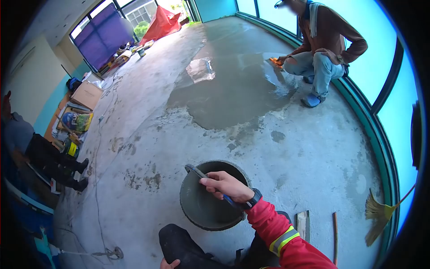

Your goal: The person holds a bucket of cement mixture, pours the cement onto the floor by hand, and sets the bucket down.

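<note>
The right hand is closed on a tool over the round bucket, which stands on the floor, while the left hand, apart, touches the leg, its grip unclear.

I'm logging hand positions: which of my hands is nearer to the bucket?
Your right hand: it is over the bucket, gripping a blue-handled tool. Your left hand is farther off, beside your left knee, at the picture's bottom edge.
</note>
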Demonstrator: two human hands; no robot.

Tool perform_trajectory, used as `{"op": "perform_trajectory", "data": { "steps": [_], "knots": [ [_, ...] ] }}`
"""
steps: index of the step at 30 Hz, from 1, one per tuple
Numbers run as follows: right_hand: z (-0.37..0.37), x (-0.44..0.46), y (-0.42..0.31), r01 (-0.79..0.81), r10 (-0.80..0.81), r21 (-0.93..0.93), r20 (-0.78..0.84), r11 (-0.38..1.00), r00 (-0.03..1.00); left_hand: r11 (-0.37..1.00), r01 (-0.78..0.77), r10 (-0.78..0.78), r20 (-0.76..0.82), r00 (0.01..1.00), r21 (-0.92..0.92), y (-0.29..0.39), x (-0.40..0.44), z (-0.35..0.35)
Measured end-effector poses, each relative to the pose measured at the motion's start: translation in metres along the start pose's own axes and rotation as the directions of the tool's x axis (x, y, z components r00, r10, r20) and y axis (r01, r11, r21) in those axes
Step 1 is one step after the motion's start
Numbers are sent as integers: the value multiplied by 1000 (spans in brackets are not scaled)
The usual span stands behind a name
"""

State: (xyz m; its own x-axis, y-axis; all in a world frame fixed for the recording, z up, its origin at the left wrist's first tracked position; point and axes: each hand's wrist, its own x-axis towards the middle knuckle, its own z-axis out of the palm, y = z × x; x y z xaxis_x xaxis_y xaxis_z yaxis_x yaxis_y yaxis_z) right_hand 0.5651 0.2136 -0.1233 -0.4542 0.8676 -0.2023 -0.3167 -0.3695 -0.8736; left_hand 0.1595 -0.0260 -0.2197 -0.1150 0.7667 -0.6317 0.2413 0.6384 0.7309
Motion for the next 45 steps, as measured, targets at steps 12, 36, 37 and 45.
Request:
{"op": "perform_trajectory", "data": {
  "steps": [12, 36, 37, 45],
  "knots": [
    [-1, 0, 1, 5, -6, -38, -6, 999, 1000, 653, 148, 220, -373, 901, 743, 73, 43, 45],
    [15, -5, 1, -24, 20, -44, -90, 999, 996, 855, -165, 177, -23, 984, -492, 159, 216, 77],
    [16, -6, 1, -26, 23, -40, -96, 999, 995, 849, -95, 135, 41, 990, -520, 150, 220, 73],
    [23, -9, 1, -17, 6, -100, -112, 995, 994, 898, -25, 100, 147, 984, -440, 140, 245, 79]
  ]
}}
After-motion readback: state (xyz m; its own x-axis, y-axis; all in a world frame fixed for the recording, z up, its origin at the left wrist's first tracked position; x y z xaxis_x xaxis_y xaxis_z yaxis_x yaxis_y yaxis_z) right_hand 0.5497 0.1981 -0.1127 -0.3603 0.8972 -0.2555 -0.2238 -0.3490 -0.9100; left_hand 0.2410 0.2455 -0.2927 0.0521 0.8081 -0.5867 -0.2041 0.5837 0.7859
